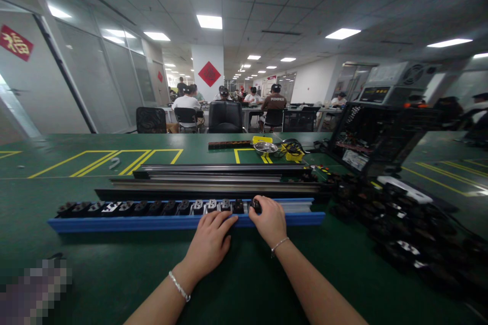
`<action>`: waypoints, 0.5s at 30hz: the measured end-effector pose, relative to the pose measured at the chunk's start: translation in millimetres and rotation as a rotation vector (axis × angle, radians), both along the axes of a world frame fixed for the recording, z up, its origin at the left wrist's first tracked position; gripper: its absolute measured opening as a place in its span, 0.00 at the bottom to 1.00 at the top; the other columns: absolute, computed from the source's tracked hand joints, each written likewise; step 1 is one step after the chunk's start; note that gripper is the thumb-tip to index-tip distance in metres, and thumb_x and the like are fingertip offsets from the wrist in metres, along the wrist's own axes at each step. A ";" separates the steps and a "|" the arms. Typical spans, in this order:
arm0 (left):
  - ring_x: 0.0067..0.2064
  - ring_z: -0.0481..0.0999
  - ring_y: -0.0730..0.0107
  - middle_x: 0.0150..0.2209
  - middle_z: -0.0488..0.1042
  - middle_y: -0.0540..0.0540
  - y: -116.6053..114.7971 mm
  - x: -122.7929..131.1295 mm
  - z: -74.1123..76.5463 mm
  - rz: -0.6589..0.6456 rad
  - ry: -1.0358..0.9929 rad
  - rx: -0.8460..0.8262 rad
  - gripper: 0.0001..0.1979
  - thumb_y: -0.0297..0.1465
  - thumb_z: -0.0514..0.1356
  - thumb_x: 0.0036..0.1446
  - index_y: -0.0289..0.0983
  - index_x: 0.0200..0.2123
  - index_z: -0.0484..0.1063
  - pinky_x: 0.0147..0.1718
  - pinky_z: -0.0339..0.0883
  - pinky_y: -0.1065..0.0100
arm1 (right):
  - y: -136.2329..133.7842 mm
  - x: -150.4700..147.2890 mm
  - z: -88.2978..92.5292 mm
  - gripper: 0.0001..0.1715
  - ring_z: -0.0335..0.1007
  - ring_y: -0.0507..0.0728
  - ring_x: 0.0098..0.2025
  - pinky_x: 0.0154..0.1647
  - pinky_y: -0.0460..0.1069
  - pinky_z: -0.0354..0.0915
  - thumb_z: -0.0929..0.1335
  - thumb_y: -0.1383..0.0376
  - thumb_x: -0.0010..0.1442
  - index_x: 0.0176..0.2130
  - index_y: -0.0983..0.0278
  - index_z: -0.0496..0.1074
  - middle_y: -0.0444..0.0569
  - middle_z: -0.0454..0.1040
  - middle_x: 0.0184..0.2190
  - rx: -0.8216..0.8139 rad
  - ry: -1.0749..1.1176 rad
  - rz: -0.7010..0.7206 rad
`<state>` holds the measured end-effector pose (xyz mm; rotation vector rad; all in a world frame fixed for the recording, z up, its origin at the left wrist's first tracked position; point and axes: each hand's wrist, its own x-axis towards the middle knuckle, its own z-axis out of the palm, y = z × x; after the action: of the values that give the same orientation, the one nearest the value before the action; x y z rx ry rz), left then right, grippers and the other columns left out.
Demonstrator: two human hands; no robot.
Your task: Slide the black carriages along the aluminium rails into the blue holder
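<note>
A long blue rail (pixel 152 224) lies crosswise in front of me, with a row of black and white socket modules (pixel 156 207) along its channel. My left hand (pixel 213 238) is on the rail's front edge right of its middle, fingers bent over the wall and thumb lower down in front. Close by, my right hand (pixel 270 218) pinches a black socket module (pixel 254 206) between thumb and fingers at the rail, just right of the row. Whether that module touches the channel floor is hidden. Bare silver channel shows to its right.
Several dark rails (pixel 213 188) lie behind the blue one. A heap of black modules (pixel 404 228) spreads at right, before an opened computer case (pixel 362 137). A metal bowl (pixel 266 148) and yellow tape-marked areas (pixel 152 162) are farther back. People sit at distant tables.
</note>
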<state>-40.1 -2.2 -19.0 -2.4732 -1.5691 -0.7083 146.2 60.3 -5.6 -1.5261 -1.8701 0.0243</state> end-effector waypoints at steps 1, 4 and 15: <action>0.55 0.60 0.60 0.55 0.65 0.49 0.1 -0.2 -0.3 -0.003 0.000 0.006 0.26 0.26 0.54 0.53 0.47 0.56 0.60 0.54 0.56 0.51 | -0.1 -0.2 0.2 0.12 0.66 0.56 0.43 0.47 0.50 0.53 0.65 0.61 0.51 0.37 0.60 0.72 0.48 0.74 0.38 0.002 0.005 -0.001; 0.55 0.60 0.60 0.55 0.65 0.48 0.5 -0.8 -1.3 -0.008 -0.001 0.013 0.26 0.26 0.54 0.53 0.47 0.56 0.60 0.54 0.56 0.51 | -0.4 -1.1 0.9 0.11 0.66 0.56 0.42 0.46 0.50 0.53 0.65 0.62 0.51 0.36 0.60 0.71 0.48 0.74 0.37 0.008 0.006 0.001; 0.55 0.60 0.59 0.55 0.65 0.49 1.4 -1.6 -1.5 -0.006 0.005 0.003 0.26 0.26 0.54 0.53 0.47 0.56 0.60 0.54 0.56 0.51 | 1.2 -1.2 -1.1 0.10 0.66 0.55 0.40 0.44 0.49 0.54 0.65 0.64 0.50 0.35 0.61 0.70 0.47 0.73 0.34 0.026 0.028 0.013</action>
<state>-41.7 -0.7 -20.5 -2.4768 -1.5588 -0.7045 145.0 61.5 -6.8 -1.4886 -1.8516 0.0266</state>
